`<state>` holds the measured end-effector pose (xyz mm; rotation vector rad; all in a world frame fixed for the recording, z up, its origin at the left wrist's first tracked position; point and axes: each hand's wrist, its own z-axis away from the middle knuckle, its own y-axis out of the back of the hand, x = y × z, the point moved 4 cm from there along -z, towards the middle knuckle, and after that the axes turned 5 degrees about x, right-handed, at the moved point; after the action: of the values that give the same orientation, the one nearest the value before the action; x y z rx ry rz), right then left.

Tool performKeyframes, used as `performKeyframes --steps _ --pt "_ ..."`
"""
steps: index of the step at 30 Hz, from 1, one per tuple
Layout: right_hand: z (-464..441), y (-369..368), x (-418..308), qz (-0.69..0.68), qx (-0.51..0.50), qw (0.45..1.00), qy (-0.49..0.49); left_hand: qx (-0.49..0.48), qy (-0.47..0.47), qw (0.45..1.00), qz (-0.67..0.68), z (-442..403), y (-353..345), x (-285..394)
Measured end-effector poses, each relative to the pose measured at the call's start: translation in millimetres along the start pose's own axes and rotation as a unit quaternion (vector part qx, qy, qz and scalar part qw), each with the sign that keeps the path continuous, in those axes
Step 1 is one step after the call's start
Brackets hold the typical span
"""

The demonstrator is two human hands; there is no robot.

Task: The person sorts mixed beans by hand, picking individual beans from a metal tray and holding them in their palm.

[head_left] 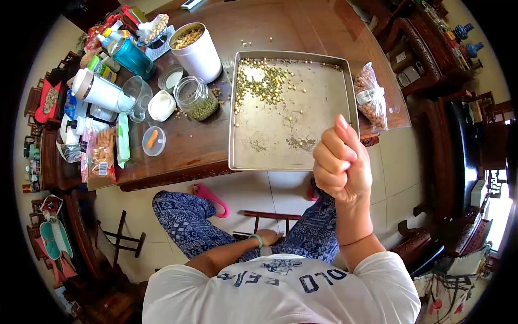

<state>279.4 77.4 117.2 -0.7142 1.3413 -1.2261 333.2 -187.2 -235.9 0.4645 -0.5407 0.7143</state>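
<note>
My right hand [343, 159] is raised over the lower right corner of a shallow metal tray [318, 119], closed in a fist with the thumb up. Nothing shows between its fingers. Small green and yellowish beans [264, 83] lie scattered in the tray, mostly at its upper left. My left hand [268, 236] rests low between my thighs, a green bangle [258, 241] on its wrist; its fingers are mostly hidden. Left of the tray stand a glass jar of green beans [204, 108] and a tall white canister [202, 59] filled with brownish pieces.
A knotted plastic bag of reddish-brown nuts [371, 100] lies right of the tray. Crowding the table's left side are a blue bottle [131, 58], a clear pitcher [139, 97], a white lid [161, 106] and a snack bag [101, 154]. My legs are under the table's front edge [178, 174].
</note>
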Motion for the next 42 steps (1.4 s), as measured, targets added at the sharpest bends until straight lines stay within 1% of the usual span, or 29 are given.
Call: performKeyframes --steps 2,5,6,8,9,10,11,12,14,15,16,17,18,19,20,21,22,23,24,26,28,29,30,32,34,36,38,40,42 --pt "-13.7 -0.8 1.4 -0.027 -0.002 0.999 -0.027 0.085 -0.015 0.996 -0.031 -32.1 -4.2 -26.5" --pt "-23.7 3.1 5.7 -0.003 0.018 1.000 -0.018 0.091 0.008 0.994 -0.061 -39.4 36.4 -30.3" --pt "-24.8 4.0 5.8 0.023 0.016 1.000 -0.002 0.113 0.041 0.991 -0.055 -16.1 63.7 -11.4" --pt "-23.9 9.5 8.4 -0.018 0.001 1.000 -0.007 0.187 -0.004 0.982 -0.021 -23.9 69.0 -25.3" --pt "-22.4 14.2 10.5 -0.041 -0.050 0.998 -0.018 0.190 -0.020 0.981 -0.005 -35.8 68.8 -35.2" --pt "-18.6 22.2 17.2 -0.038 -0.058 0.997 -0.021 0.190 -0.035 0.981 0.014 -43.8 63.9 -40.8" --pt "-18.9 29.2 22.9 -0.131 -0.061 0.989 -0.037 0.237 -0.060 0.969 0.033 -47.4 64.1 -43.5" --pt "-18.9 34.3 30.1 -0.226 -0.062 0.971 -0.051 0.243 -0.056 0.968 0.025 -39.7 69.5 -43.4" --pt "-14.9 46.4 44.1 -0.308 -0.040 0.947 -0.075 0.237 -0.078 0.968 0.017 -24.8 82.4 -30.1" --pt "-17.0 57.6 46.4 -0.318 -0.030 0.945 -0.063 0.314 -0.126 0.940 0.033 -8.3 98.6 -19.1" --pt "-19.2 66.9 46.2 -0.328 -0.019 0.943 -0.051 0.374 -0.180 0.902 0.118 5.8 115.2 -7.9" --pt "-21.6 70.7 43.5 -0.334 0.017 0.942 -0.024 0.502 -0.244 0.826 0.074 64.8 143.2 36.1" --pt "-24.1 73.0 40.7 -0.341 0.052 0.939 0.001 0.514 -0.226 0.813 0.157 102.1 162.8 63.5" --pt "-29.0 76.8 39.3 -0.353 0.068 0.933 -0.001 0.552 -0.317 0.732 0.244 155.9 180.3 100.6" --pt "-35.9 76.9 38.0 -0.348 0.050 0.936 0.018 0.600 -0.344 0.647 0.320 175.2 191.9 105.9" --pt "-43.4 71.9 36.9 -0.323 0.051 0.945 0.028 0.602 -0.412 0.547 0.410 198.8 202.3 118.2" --pt "-50.1 64.5 37.4 -0.296 0.051 0.953 0.038 0.595 -0.484 0.406 0.497 202.9 217.5 121.1" --pt "-55.3 56.3 38.7 -0.280 0.052 0.956 0.067 0.569 -0.511 0.335 0.550 203.0 237.4 128.6" --pt "-61.2 48.1 39.2 -0.262 0.053 0.959 0.097 0.513 -0.523 0.329 0.596 196.1 260.7 133.5" --pt "-77.3 45.8 38.4 -0.210 0.042 0.967 0.140 0.396 -0.441 0.280 0.755 168.7 293.4 139.0" --pt "-89.1 43.5 38.4 -0.156 0.040 0.970 0.184 0.343 -0.493 0.255 0.758 152.4 312.7 150.6" --pt "-92.8 44.7 36.9 -0.091 0.126 0.959 0.235 0.331 -0.479 0.244 0.775 145.1 315.7 156.4" --pt "-97.2 44.0 37.3 -0.083 0.127 0.960 0.236 0.326 -0.482 0.239 0.777 143.6 320.8 159.8" --pt "-102.1 47.4 29.6 -0.021 0.127 0.943 0.307 0.322 -0.431 0.198 0.819 135.0 330.0 159.5" --pt "-104.2 50.0 25.3 0.022 0.145 0.940 0.310 0.328 -0.423 0.187 0.824 124.2 338.7 155.0" --pt "-109.5 49.7 21.5 0.033 0.140 0.946 0.289 0.281 -0.429 0.197 0.835 115.9 348.3 154.4" --pt "-112.5 52.9 20.3 0.055 0.145 0.947 0.281 0.262 -0.415 0.186 0.851 105.7 350.1 152.4" --pt "-108.9 46.7 20.6 0.106 0.130 0.941 0.293 0.177 -0.500 0.212 0.821 84.4 359.8 146.7" --pt "-111.8 56.5 19.8 0.114 0.147 0.943 0.275 0.169 -0.500 0.219 0.821 74.9 361.2 141.1"
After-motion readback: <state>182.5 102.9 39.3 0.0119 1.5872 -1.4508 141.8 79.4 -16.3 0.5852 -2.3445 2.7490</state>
